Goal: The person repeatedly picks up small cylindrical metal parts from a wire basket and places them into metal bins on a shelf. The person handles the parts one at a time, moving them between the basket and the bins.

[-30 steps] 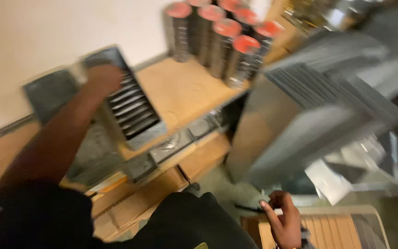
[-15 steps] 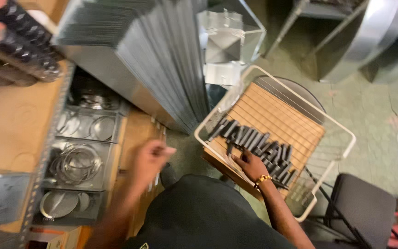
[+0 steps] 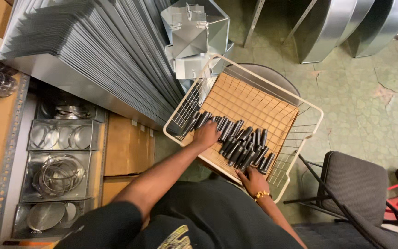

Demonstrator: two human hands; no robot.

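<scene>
Reaching left hand [image 3: 207,134] among dark clips [image 3: 236,143], wire basket [image 3: 312,108], stacked sheet metal [image 3: 93,50] beside

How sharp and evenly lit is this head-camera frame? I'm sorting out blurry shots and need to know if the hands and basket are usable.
Head view: sharp, no motion blur on the left hand, right hand or dark cylinders in the wire basket; warm light, mild glare on the stacked metal sheets and bent ducts; shelf bins sit in dimmer shadow; edges bow slightly from the wide lens.
</scene>
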